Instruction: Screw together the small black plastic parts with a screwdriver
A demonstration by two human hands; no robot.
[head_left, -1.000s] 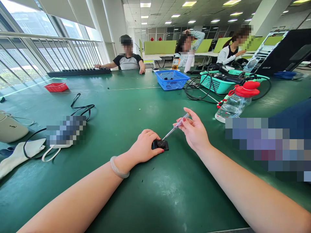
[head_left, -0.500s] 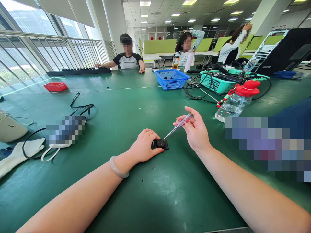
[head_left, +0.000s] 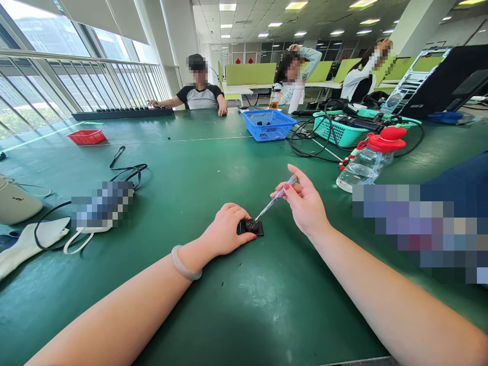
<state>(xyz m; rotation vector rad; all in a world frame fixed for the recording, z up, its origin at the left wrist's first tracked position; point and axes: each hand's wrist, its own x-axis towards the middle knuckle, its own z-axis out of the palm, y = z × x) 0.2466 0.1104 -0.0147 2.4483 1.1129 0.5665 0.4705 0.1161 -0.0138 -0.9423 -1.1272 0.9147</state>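
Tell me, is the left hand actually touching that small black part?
Touching: the head view shows the left hand around the small black part, with the thumb overlapping its near edge.

Block (head_left: 251, 227) on table (head_left: 236, 315), approx ctr; L hand (head_left: 227, 231) on its L side, R hand (head_left: 303, 203) off to R. Screwdriver (head_left: 275, 199) in R hand, tip at block. Far L: tray (head_left: 87, 139); cord (head_left: 131, 168) nearer. Behind block, far side: basket (head_left: 269, 133), parts (head_left: 264, 123) in it. R of basket: bin (head_left: 333, 132) w/ cables (head_left: 356, 123). Bottle (head_left: 362, 170) before bin. Person (head_left: 203, 96) behind far edge, betw. tray & basket.
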